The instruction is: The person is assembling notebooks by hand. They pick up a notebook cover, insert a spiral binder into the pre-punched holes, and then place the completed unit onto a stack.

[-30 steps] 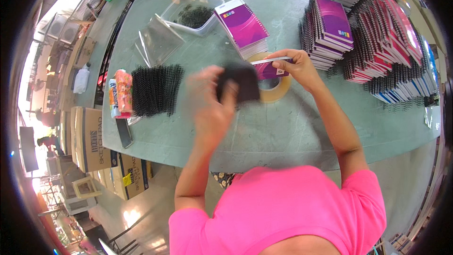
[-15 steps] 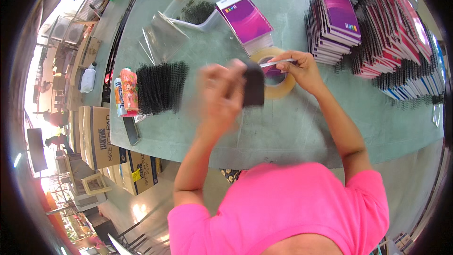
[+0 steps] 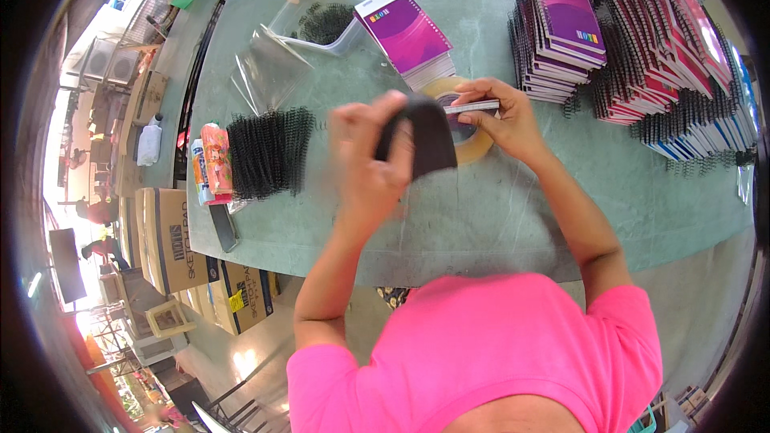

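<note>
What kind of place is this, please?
Probably a small workshop where notebooks are bound or packed: stacks of spiral notebooks cover the green table, a pile of black binding coils lies loose, and cardboard cartons stand beside it.

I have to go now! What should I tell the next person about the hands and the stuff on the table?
Left hand: raised above the table, gripping a black cover sheet.
Right hand: pinches a thin notebook edge-on over the tape roll.
Black binding coils lie to the left; bound purple notebooks are stacked to the right.
The held notebook's binding cannot be seen.
</note>
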